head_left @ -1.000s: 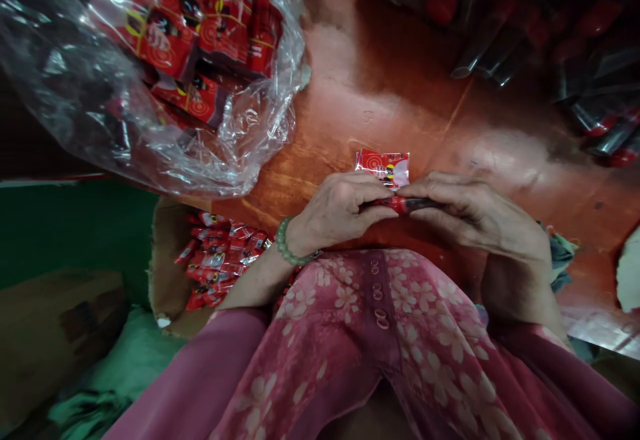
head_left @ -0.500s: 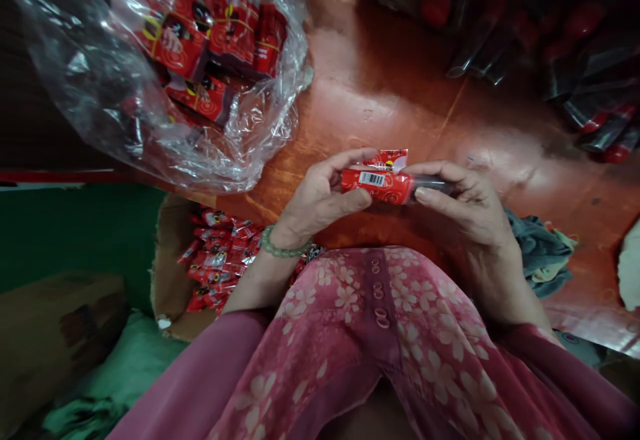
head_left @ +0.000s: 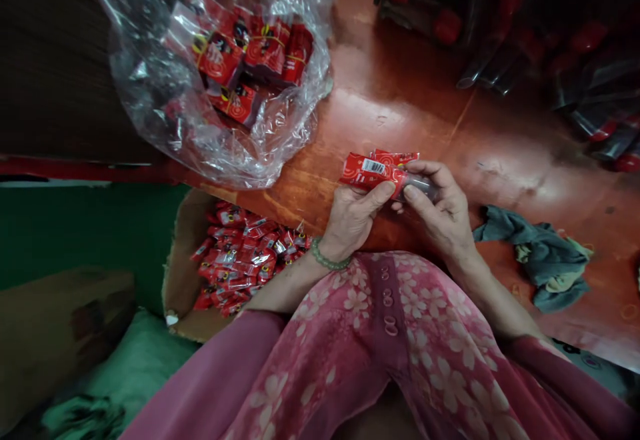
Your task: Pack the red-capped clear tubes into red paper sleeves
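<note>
My left hand (head_left: pixel 354 219) is closed on a red printed sleeve (head_left: pixel 361 168) with a white barcode label, its thumb pressing near the sleeve's right end. That end is around a dark-looking clear tube (head_left: pixel 424 187), which the fingers and thumb of my right hand (head_left: pixel 446 205) pinch from the right. The sleeve's left part looks flat and sticks out beyond my left hand. Just behind it another red printed wrapper (head_left: pixel 395 157) shows, partly hidden by the sleeve. How far the tube reaches inside the sleeve is hidden.
A clear plastic bag (head_left: pixel 150 110) with banded red sleeve bundles (head_left: pixel 265 43) lies at the upper left. Below it, a cardboard box (head_left: pixel 176 260) holds many red packets (head_left: pixel 245 253). A grey-green cloth (head_left: pixel 547 257) lies right; red-ended clear tubes (head_left: pixel 500 77) fill the upper right.
My left hand has slid rightward from the sleeve's far left end towards the tube, leaving that end exposed. My right hand keeps its pinch on the tube. The whole view has shifted slightly.
</note>
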Demonstrator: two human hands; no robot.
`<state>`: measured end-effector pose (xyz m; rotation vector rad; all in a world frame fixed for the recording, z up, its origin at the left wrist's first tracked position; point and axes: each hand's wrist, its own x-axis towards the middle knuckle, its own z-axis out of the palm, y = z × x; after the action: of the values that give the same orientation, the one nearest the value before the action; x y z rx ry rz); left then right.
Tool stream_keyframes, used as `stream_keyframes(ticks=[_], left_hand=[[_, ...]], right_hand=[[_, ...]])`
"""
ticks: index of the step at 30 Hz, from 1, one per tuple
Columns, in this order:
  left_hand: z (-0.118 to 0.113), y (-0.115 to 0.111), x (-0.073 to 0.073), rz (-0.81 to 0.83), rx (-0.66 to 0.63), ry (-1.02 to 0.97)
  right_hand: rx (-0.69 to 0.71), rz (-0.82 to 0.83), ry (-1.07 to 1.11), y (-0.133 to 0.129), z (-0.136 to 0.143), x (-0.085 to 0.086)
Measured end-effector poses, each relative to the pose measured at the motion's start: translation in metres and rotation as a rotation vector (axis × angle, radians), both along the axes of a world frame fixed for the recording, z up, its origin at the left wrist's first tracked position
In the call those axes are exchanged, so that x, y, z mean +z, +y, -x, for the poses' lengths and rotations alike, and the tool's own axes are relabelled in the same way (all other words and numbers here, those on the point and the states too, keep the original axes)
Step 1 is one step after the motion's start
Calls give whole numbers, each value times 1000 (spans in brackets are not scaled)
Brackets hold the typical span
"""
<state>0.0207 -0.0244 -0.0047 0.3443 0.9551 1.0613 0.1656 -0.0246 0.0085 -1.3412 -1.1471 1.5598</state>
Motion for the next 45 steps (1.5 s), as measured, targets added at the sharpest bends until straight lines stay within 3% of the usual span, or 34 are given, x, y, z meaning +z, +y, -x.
stream_keyframes(ticks=[8,11,17,25,31,34,39,45], left_hand=[[-3,-1,-9,-13,82,75],[-1,-3,-14,-40,121,161],[9,4,-2,-57,137,107],[14,6,-1,-80,67,113],[26,12,-3,-181,45,124],[21,12,-4,-172,25,125],[11,10,-6,-80,99,70],[17,14,-5,-104,104,36]], right_hand=[[-144,-180,-154,-8,28,-21],[-72,-234,-141,-7,32,-24],[148,-129,-52,-7,19,-15],[-26,-149,-40,-7,21,-16],[60,-71,13,-1,19,-16],[47,-90,-5,-2,21,-19],[-9,-194,-114,-6,24,-24],[54,-163,-41,-1,23,-22]])
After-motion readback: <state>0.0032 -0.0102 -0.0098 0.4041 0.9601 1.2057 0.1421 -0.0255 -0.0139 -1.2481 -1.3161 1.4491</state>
